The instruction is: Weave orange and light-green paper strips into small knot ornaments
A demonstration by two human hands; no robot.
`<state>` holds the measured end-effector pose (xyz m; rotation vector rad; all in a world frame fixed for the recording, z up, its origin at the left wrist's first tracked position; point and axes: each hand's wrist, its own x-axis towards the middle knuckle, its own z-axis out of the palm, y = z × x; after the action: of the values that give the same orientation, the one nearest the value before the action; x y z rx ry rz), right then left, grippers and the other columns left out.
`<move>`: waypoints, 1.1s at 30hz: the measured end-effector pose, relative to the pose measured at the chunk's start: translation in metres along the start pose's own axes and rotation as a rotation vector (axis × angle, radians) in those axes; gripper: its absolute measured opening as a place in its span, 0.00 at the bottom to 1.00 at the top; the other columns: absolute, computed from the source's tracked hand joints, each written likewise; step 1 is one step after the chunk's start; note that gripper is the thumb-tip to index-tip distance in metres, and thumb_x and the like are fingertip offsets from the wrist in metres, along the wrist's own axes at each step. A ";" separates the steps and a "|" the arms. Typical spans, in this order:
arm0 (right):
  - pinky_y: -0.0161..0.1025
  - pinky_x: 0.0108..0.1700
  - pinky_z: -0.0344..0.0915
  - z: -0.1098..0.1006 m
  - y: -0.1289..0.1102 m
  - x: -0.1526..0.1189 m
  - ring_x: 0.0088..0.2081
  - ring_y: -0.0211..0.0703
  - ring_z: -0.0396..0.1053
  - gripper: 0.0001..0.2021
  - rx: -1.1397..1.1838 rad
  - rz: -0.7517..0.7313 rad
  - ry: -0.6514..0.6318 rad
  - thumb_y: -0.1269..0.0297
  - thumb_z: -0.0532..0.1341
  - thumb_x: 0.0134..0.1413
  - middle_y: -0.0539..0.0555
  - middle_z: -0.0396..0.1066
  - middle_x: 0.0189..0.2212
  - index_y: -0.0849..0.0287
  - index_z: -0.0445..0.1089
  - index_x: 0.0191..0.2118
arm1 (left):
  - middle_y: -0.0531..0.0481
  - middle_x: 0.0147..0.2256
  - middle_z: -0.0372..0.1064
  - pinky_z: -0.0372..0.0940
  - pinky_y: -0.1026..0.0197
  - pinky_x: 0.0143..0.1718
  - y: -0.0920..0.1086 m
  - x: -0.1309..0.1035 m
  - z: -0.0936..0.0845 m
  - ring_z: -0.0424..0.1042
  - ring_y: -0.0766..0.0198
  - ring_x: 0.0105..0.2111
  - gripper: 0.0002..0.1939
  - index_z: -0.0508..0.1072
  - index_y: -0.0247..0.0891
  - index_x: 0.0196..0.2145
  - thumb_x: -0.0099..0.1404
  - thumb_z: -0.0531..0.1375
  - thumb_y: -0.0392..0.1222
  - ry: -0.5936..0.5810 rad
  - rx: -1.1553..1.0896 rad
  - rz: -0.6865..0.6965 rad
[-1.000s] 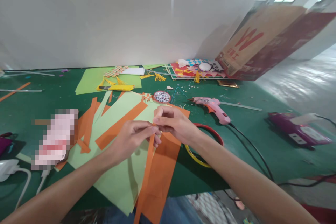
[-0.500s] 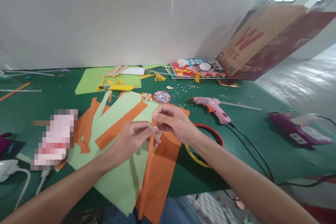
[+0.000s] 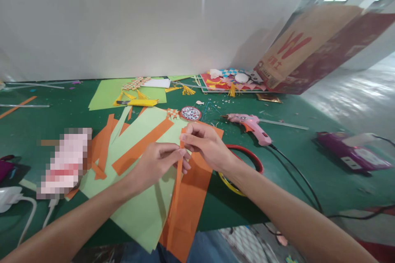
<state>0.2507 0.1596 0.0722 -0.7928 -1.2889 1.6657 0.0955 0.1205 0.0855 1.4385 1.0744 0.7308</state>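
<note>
A narrow orange paper strip (image 3: 178, 185) hangs down from between my two hands, its lower end over an orange sheet (image 3: 196, 189). My left hand (image 3: 159, 162) pinches the strip with thumb and fingers a little below its top. Just above, my right hand (image 3: 203, 144) grips the strip near its upper end. Beneath the hands lie pale green sheets (image 3: 135, 205), partly covered by my left forearm. A wider orange strip (image 3: 142, 148) rests on the green paper, left of my hands.
Behind lie a yellow utility knife (image 3: 142, 102) and a round speckled disc (image 3: 190, 113). To the right are a pink glue gun (image 3: 251, 123) with its cord, tape rolls (image 3: 257, 160) and a purple box (image 3: 352, 152). A paper bag (image 3: 296, 49) stands at the back right.
The strip and the fingertips holding it have shifted very slightly to the right, and the strip's lower end has swung a little. Both hands keep their grip.
</note>
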 end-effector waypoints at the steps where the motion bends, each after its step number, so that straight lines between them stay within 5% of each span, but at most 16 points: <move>1: 0.32 0.21 0.48 0.000 0.000 0.000 0.18 0.29 0.53 0.18 -0.010 -0.012 0.029 0.56 0.69 0.40 0.43 0.58 0.14 0.59 0.60 0.19 | 0.52 0.25 0.73 0.64 0.64 0.36 0.001 0.000 0.000 0.71 0.66 0.27 0.15 0.72 0.36 0.24 0.65 0.55 0.44 -0.001 0.002 -0.006; 6: 0.33 0.21 0.47 0.000 -0.002 0.001 0.17 0.30 0.54 0.18 -0.020 -0.006 0.036 0.54 0.69 0.40 0.44 0.59 0.14 0.59 0.61 0.20 | 0.52 0.24 0.72 0.64 0.64 0.35 0.004 -0.001 0.001 0.71 0.66 0.26 0.17 0.72 0.36 0.22 0.65 0.54 0.43 0.024 0.054 0.024; 13: 0.33 0.22 0.51 -0.002 -0.001 0.001 0.18 0.31 0.60 0.15 0.019 0.052 -0.133 0.57 0.67 0.44 0.45 0.63 0.16 0.60 0.64 0.22 | 0.51 0.24 0.75 0.64 0.62 0.35 0.000 -0.001 -0.001 0.71 0.64 0.26 0.17 0.74 0.36 0.23 0.65 0.53 0.44 0.114 0.157 0.033; 33: 0.33 0.20 0.41 -0.010 -0.010 0.003 0.18 0.30 0.53 0.13 -0.047 0.007 -0.033 0.57 0.68 0.40 0.44 0.60 0.15 0.59 0.65 0.22 | 0.52 0.21 0.71 0.65 0.64 0.29 0.003 -0.002 -0.001 0.70 0.67 0.22 0.14 0.72 0.36 0.23 0.64 0.55 0.43 0.026 0.058 0.064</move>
<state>0.2606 0.1675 0.0794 -0.8016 -1.3542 1.6661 0.0943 0.1192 0.0887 1.5225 1.0808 0.7714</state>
